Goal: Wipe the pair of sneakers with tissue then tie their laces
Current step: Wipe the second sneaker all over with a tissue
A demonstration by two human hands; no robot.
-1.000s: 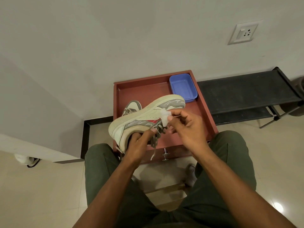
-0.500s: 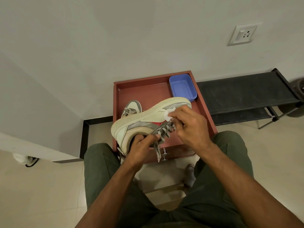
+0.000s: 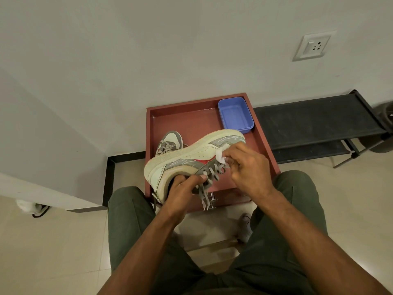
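Left hand fingers gripping raised sneaker at collar, right hand fingers pinching tissue against its side, second sneaker in red tray.

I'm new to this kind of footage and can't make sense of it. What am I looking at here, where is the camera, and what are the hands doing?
There is no machine here: a person wears a wide-angle camera on the head, looking down at their own arms and lap. The left hand grips a cream and grey sneaker at its opening, tipped on its side over a red tray. The right hand pinches a small white tissue against the sneaker's side near the loose grey laces. A second sneaker lies in the tray behind it, and a blue tub sits in the tray's far right corner. A black shelf stands to the right by the wall.
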